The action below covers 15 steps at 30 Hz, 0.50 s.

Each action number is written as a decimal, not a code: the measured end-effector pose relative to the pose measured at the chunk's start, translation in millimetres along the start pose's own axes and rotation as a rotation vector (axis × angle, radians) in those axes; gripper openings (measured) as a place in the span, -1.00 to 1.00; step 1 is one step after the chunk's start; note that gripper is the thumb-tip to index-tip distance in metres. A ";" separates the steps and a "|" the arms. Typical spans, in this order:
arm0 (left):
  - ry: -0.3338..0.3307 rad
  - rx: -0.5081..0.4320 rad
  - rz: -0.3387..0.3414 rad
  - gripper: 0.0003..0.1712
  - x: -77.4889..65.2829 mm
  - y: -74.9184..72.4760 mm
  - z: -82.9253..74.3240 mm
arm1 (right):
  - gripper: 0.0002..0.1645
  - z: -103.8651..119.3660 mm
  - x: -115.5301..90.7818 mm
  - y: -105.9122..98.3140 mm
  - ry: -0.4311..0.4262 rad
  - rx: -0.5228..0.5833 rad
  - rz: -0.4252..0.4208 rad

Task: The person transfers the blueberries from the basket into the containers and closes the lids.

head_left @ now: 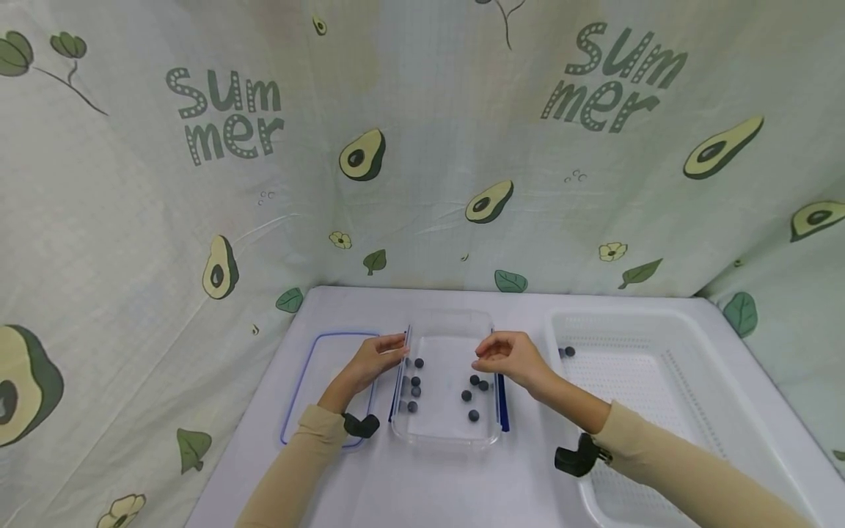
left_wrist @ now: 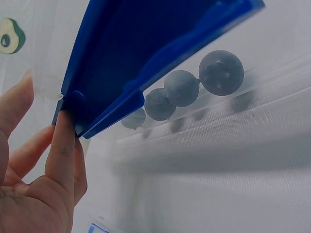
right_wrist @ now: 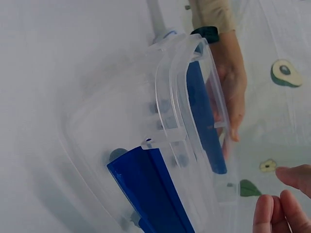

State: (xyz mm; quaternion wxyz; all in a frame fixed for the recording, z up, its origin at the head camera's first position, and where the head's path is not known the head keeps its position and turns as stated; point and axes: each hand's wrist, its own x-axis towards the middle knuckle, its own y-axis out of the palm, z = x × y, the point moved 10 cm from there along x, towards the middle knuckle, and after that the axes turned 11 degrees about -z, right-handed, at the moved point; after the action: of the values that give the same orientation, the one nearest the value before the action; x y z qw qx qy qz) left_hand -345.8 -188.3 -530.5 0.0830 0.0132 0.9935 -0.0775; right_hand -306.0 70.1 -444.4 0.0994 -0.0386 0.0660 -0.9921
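A clear plastic container with blue side latches stands in the middle of the table. Inside it, several small dark blue-grey balls lie in groups along the left and right walls. At the left rim is my left hand. Its fingers touch the end of the raised blue latch, with the thumb held apart. Over the container's right side hovers my right hand. In the right wrist view its thumb and fingertips are bent loosely, a gap between them and nothing held. The right blue latch hangs below that hand.
A clear lid with a blue rim lies on the left, partly behind the left forearm. On the right stands a large white perforated basket, with a dark ball near its left wall. A printed curtain hangs behind the table.
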 end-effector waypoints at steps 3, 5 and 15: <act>0.006 0.004 0.000 -0.38 -0.2 0.1 -0.3 | -0.73 -2.8 0.9 -6.3 0.011 -0.028 -0.027; 0.006 -0.001 0.000 -0.39 0.0 0.3 -0.5 | -0.70 -3.7 1.3 -12.1 0.021 -0.049 -0.051; 0.010 0.019 -0.013 -0.38 -0.5 -0.6 -0.7 | -0.61 1.9 1.7 -43.6 0.004 -0.068 -0.138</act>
State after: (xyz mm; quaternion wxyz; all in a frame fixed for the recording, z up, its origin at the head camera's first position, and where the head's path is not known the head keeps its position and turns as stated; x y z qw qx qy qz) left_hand -345.5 -188.8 -529.6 0.0773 0.0082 0.9931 -0.0875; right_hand -315.8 111.8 -436.4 0.0293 -0.0442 0.0970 -0.9939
